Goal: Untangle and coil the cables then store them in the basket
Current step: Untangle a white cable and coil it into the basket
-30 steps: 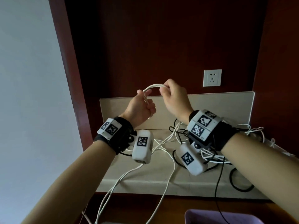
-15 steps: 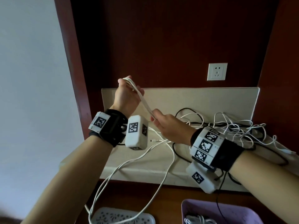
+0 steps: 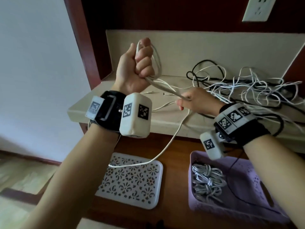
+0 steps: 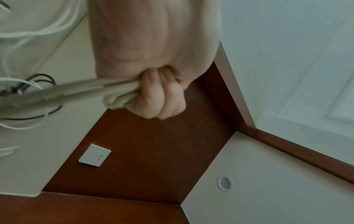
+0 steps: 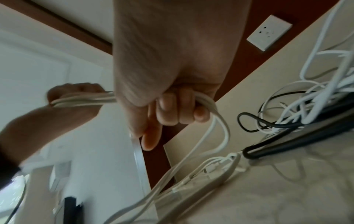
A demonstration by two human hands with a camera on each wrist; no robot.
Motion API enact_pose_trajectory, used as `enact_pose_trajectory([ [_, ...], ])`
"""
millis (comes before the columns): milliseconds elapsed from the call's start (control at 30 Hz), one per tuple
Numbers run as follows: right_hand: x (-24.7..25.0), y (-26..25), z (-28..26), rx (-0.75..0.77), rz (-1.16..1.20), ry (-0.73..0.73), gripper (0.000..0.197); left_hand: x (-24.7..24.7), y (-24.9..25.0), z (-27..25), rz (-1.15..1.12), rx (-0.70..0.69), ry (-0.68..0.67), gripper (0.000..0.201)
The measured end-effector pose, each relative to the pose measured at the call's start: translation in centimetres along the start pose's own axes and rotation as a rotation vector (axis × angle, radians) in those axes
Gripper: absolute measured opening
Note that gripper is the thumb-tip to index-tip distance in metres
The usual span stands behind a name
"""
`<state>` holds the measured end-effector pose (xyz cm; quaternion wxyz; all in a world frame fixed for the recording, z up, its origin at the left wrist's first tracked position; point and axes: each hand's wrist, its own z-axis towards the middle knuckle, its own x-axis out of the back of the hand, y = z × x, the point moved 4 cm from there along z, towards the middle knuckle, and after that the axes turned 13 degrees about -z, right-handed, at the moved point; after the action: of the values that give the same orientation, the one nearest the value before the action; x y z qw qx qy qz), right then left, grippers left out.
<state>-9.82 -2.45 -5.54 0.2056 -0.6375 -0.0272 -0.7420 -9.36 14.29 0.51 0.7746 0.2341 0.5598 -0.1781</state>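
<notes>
nearest the camera in the head view, at 5 o'clock, the purple basket (image 3: pixel 257 192) sits on the wooden surface (image 3: pixel 175 149) with coiled grey-white cables (image 3: pixel 207 180) lying in its left end; a thin black cable (image 3: pixel 234 189) trails across its inside. at 6 o'clock, just left of the basket and apart from it, lies a white perforated lid (image 3: pixel 130 180), with the loose end of a white cable (image 3: pixel 165 87) resting on its far edge. that cable rises toward 12 o'clock to the right hand (image 3: pixel 196 103), whose fingers are curled round it; in the right wrist view the strand passes through the closed fingers (image 5: pixel 172 110) and hangs off below. from there several strands run taut up to 11 o'clock into the left hand (image 3: pixel 135 66), raised in a fist and clamped on the bundled loops, which arc over its knuckles. the two hands are apart, joined only by the stretched strands. beyond them, from 1 to 3 o'clock, a tangle of white and black cables (image 3: pixel 247 86) lies spread on the pale stone shelf (image 3: pixel 181 52), some strands draped against the right wrist band (image 3: pixel 239 124). farthest off, at 1 o'clock, a white wall socket (image 3: pixel 257 9) is set in the dark wood panel (image 3: pixel 165 12).
</notes>
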Motion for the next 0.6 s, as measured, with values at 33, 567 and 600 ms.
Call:
enact_pose_trajectory([
  [33, 0.1, 0.4, 0.0, -0.01, 0.013, 0.046, 0.03, 0.5, -0.4, -0.6, -0.014, 0.068, -0.023, 0.062],
  [567, 1.6, 2.3, 1.8, -0.155, 0.649, -0.221, 0.034, 5.2, 0.6, -3.4, -0.08, 0.318, -0.224, 0.048],
  [600, 1.1, 2.5, 2.3, -0.207, 0.598, -0.248, 0.033, 5.1, 0.3, -3.5, -0.025, 0.322, -0.234, 0.041],
])
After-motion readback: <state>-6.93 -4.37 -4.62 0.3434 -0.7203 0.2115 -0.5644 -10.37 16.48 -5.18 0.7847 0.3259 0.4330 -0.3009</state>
